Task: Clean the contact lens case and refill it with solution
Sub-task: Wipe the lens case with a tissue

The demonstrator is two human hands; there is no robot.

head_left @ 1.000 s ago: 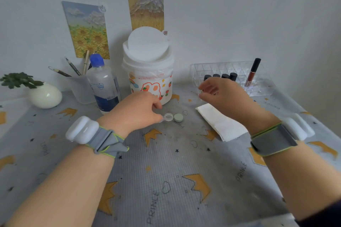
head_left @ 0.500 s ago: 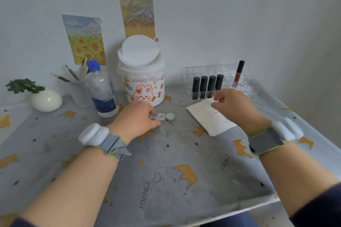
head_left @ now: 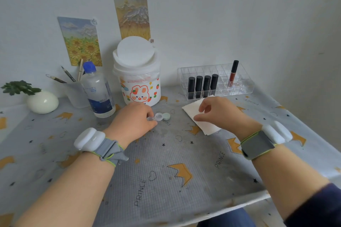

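Left hand (head_left: 132, 122) pinches the lens case (head_left: 159, 116) in its fingers; at three o'clock, right hand (head_left: 220, 113) hangs loosely curled over the tissue (head_left: 191, 109).

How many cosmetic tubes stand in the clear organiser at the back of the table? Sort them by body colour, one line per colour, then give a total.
Black tubes: 4
Red tube with a black cap: 1
Total in the clear organiser: 5
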